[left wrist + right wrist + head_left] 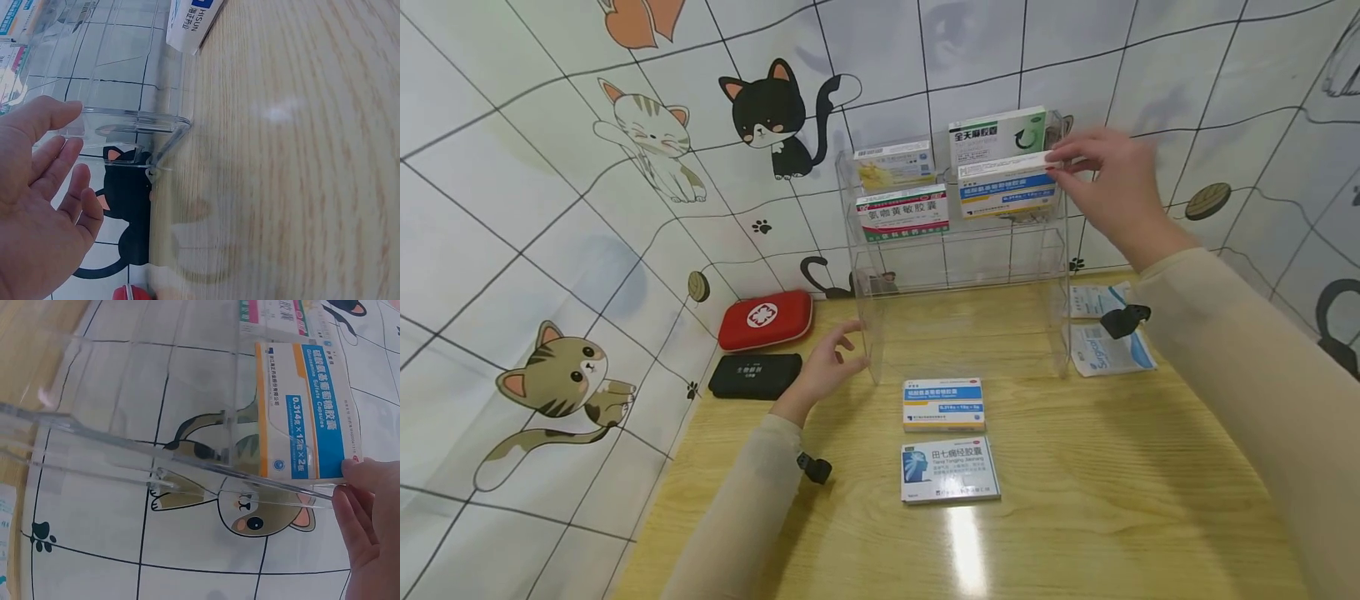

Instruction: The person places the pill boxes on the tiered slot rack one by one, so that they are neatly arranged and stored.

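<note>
Blue-and-orange cardboard medicine box (1006,187) sits in the right slot of the clear acrylic tiered rack (958,250), second tier. Right hand (1105,179) pinches its top right corner, fingers (365,512) curled on the edge. Box looks light, stiff but crushable; best gripped by the short edges. Left hand (827,367) is open, fingers relaxed, against the rack's left wall on the wooden tabletop (1075,483).

The rectangular cardboard medicine box (1006,187) on the clear acrylic shelf rack (955,258) was white with blue and orange bands. Left of it sat a white box with green and red stripes (902,212). At far left lay a red zip pouch with a white cross (765,319) and a black case (755,376). The tabletop (1112,483) was pale woodgrain.
</note>
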`<state>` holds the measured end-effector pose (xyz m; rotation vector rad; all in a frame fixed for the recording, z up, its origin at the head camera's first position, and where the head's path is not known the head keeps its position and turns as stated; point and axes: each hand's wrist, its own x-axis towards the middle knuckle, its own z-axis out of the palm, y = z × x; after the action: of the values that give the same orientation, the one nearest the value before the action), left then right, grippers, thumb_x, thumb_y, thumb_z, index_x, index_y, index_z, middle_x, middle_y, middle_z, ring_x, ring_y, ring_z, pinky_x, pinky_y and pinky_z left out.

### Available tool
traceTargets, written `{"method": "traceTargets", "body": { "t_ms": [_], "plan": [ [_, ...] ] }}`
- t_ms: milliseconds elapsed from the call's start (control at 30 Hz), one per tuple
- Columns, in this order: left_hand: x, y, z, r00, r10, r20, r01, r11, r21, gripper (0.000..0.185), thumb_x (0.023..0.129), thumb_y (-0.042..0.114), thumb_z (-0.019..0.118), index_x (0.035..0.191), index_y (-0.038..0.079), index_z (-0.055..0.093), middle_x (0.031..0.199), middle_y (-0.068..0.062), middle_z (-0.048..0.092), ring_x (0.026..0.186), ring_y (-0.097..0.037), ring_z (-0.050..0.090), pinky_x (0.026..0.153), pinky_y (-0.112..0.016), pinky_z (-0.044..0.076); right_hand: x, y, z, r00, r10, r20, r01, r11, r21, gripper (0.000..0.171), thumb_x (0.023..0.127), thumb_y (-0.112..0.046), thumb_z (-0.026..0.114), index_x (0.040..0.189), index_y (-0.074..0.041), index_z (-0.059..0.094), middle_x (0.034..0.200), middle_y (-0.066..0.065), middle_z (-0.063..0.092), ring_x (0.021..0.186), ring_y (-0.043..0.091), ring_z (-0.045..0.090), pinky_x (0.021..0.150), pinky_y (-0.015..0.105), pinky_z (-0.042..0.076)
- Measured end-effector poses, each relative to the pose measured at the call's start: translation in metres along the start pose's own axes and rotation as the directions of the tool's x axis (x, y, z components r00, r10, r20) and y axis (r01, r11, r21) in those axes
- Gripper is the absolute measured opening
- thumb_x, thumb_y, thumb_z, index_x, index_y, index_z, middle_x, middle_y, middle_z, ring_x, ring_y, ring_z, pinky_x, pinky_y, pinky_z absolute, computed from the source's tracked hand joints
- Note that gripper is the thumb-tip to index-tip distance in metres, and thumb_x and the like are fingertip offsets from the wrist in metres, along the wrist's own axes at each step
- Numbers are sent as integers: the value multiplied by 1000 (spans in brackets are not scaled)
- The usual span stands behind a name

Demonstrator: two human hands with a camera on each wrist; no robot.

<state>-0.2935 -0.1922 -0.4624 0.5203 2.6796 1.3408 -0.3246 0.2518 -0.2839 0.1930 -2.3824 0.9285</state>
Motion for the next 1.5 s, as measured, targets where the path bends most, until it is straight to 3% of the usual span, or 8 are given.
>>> {"method": "traceTargets", "body": {
  "t_ms": [100,433,600,667,867,1067,1267,1500],
  "plan": [
    [0,-2,0,1000,9,0,-9,1000,-5,61,95,18,75,150,20,50,144,-15,53,118,-39,52,78,-34,44,-1,0,3,1000,-26,15,27,999,-39,30,101,-22,67,129,-12,73,139,1,65,113,25,66,95,14,49],
    [1,-8,1,1000,8,-5,-8,999,-35,61,94,11,74,150,18,51,137,-11,53,117,-49,50,71,-36,42,1,-6,14,1000,18,-1,-18,999,-38,28,101,-26,67,124,-13,76,136,-3,68,106,12,60,90,17,53],
    [2,-8,3,1000,8,-10,-8,1000,-19,62,93,10,75,150,15,50,142,-13,53,118,-45,51,73,-34,43,-1,-8,18,999,21,41,-20,999,-34,29,102,-23,66,125,-9,75,140,3,66,111,21,63,95,37,55],
    [1,-7,4,1000,12,-7,-12,1000,-19,62,94,11,75,150,13,50,145,-16,52,118,-44,51,74,-34,43,-6,-9,17,999,22,45,-21,999,-30,29,101,-21,67,126,-8,74,141,4,65,112,23,63,94,37,54],
    [0,-5,7,1000,17,7,-17,1000,-17,60,95,14,73,150,18,50,149,-15,50,119,-39,52,78,-34,44,-47,-11,16,999,-48,12,47,998,48,25,96,-13,73,120,-5,75,136,6,65,104,21,63,80,8,43],
    [2,-2,2,1000,26,2,-26,1000,-11,60,95,15,74,149,18,50,148,-13,51,121,-42,52,79,-36,44,-109,-10,37,991,-67,114,53,991,125,22,92,-11,78,114,-11,76,123,4,72,92,22,71,78,13,51],
    [2,-3,1,1000,17,-4,-17,1000,3,60,95,14,74,149,21,51,144,-9,53,121,-44,52,77,-35,44,-165,-5,76,947,-78,311,20,983,185,23,91,-14,80,113,-10,76,115,10,75,92,26,74,80,44,60],
    [0,-1,1,1000,13,-5,-13,1000,-23,60,95,12,73,149,19,51,144,-13,53,120,-47,51,74,-36,43,-203,2,106,861,-31,508,-56,986,155,30,88,-17,82,116,-10,76,122,10,73,99,27,73,85,46,60]
  ]
}}
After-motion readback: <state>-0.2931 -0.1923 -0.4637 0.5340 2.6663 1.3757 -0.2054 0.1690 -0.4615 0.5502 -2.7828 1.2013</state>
